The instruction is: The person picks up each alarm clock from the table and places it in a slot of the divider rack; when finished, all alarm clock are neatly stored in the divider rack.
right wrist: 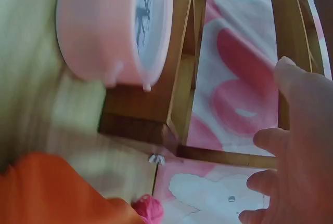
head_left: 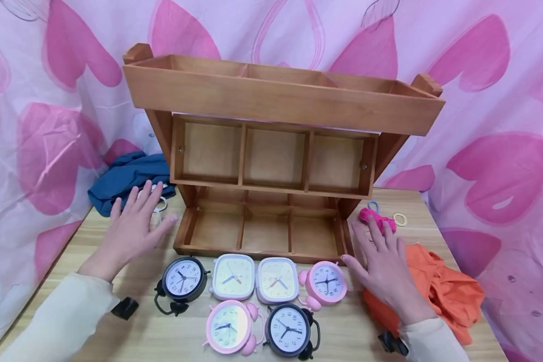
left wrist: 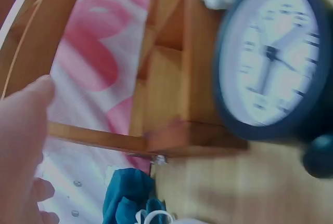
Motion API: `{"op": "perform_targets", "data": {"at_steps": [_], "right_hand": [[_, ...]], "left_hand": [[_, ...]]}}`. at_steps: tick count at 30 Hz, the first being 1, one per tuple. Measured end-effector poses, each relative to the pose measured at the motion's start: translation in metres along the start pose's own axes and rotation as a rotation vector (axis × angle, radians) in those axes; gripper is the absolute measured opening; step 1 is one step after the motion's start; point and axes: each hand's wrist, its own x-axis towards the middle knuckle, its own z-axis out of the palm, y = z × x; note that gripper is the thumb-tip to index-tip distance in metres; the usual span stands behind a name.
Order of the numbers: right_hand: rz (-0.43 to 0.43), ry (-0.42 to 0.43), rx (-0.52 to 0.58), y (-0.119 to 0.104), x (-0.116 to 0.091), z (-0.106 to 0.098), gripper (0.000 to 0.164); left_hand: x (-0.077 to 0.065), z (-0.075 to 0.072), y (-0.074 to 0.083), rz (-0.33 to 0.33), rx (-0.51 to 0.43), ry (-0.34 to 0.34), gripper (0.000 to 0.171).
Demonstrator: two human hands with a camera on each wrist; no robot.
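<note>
My left hand [head_left: 128,231] hovers with spread fingers left of a three-tier wooden shelf [head_left: 280,103], holding nothing. On the other side my right hand [head_left: 384,266] is likewise spread and free of objects, nearest a pink alarm clock [head_left: 327,282] and an orange cloth [head_left: 448,296]. Before the shelf lie several clocks: a black alarm clock [head_left: 184,279] at left, two pale square clocks, one white-faced clock [head_left: 233,276] beside another square clock [head_left: 277,280], and, nearer me, a pink clock [head_left: 228,327] and a black clock [head_left: 289,329]. In the left wrist view, the black clock [left wrist: 270,55] looms large.
A blue cloth [head_left: 133,176] lies behind my left hand, with white rings [head_left: 162,203] near it. Behind my right hand are a pink yarn bundle [head_left: 377,220] and a cream ring [head_left: 400,219]. A heart-patterned curtain [head_left: 479,100] hangs behind the wooden table [head_left: 163,342].
</note>
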Motion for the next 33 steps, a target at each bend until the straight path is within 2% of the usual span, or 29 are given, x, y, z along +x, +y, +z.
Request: {"op": "perform_targets", "data": {"at_steps": [5, 10, 15, 19, 21, 25, 30, 33], "right_hand": [[-0.081, 0.058, 0.016, -0.008, -0.011, 0.011, 0.086], [-0.134, 0.121, 0.002, -0.018, -0.024, 0.022, 0.096], [-0.119, 0.078, 0.050, -0.027, -0.034, 0.035, 0.105], [-0.088, 0.021, 0.059, -0.032, -0.039, 0.046, 0.106], [-0.075, 0.012, 0.061, -0.033, -0.039, 0.049, 0.104], [-0.064, 0.025, 0.094, -0.035, -0.039, 0.053, 0.103], [-0.036, 0.036, 0.135, -0.040, -0.038, 0.056, 0.104], [0.015, 0.019, 0.158, -0.043, -0.040, 0.058, 0.104]], "left_hand": [[0.021, -0.015, 0.004, -0.024, -0.284, 0.061, 0.074], [0.043, -0.026, 0.012, -0.056, -0.504, 0.090, 0.068], [0.064, -0.032, 0.022, -0.062, -0.697, 0.122, 0.061], [0.076, -0.029, 0.029, -0.060, -0.835, 0.157, 0.058], [0.078, -0.026, 0.030, -0.073, -0.865, 0.179, 0.059], [0.079, -0.021, 0.029, -0.094, -0.852, 0.219, 0.059], [0.080, -0.019, 0.026, -0.076, -0.849, 0.228, 0.057], [0.080, -0.018, 0.027, -0.081, -0.847, 0.218, 0.056]]}}
